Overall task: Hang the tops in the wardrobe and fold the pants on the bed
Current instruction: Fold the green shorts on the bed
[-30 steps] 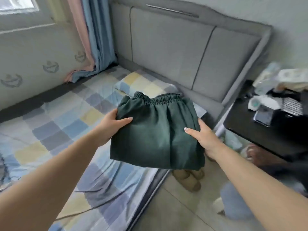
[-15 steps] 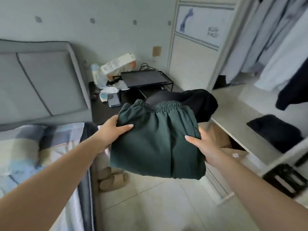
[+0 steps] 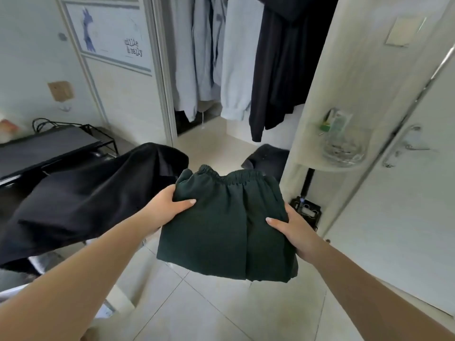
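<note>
Folded dark green pants (image 3: 226,227) with an elastic waistband hang in the air in front of me, waistband away from me. My left hand (image 3: 170,207) grips their left edge, thumb on top. My right hand (image 3: 290,230) grips the right edge the same way. Straight ahead stands the open wardrobe (image 3: 160,77), with grey tops (image 3: 197,57), a pale top (image 3: 236,60) and a black top (image 3: 283,65) hanging inside. A dark folded garment (image 3: 268,156) lies on the wardrobe floor behind the pants.
A black garment (image 3: 93,195) is draped over something at my left, beside a black side table (image 3: 46,146). At the right is a white door (image 3: 406,180) with a metal handle (image 3: 408,143), and a small rounded shelf (image 3: 342,146) holding a glass dish. Pale floor tiles (image 3: 221,303) lie below.
I have turned right from the bed to face the open wardrobe, carrying the folded green pants in both hands. The grip has not changed.
</note>
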Motion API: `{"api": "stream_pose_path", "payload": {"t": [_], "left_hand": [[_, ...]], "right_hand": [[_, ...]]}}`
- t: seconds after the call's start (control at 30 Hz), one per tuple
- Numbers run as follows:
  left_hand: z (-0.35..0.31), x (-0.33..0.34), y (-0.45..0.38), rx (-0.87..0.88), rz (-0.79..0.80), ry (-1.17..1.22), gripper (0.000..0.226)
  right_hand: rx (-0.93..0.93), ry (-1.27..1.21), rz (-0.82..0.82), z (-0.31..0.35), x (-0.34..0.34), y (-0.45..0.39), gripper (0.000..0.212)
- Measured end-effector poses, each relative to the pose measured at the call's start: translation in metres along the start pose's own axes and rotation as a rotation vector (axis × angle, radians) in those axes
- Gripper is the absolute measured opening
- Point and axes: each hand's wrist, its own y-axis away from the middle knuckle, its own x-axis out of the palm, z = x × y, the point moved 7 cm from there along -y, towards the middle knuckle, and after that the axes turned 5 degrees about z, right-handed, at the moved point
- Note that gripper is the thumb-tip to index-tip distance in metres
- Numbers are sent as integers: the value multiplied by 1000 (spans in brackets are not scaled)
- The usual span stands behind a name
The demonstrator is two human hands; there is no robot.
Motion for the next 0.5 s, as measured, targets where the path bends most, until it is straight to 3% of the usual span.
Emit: {"api": "stream_pose_path", "payload": {"t": [0.23, 0.5], "left_hand": [[-14, 8, -91, -63, -105, -235, 37], [-9, -8, -204, -94, -50, -323, 42]], "right_hand": [[-65, 92, 31, 16, -29, -96, 58], [26, -28, -64, -9, -37, -198, 51]]}}
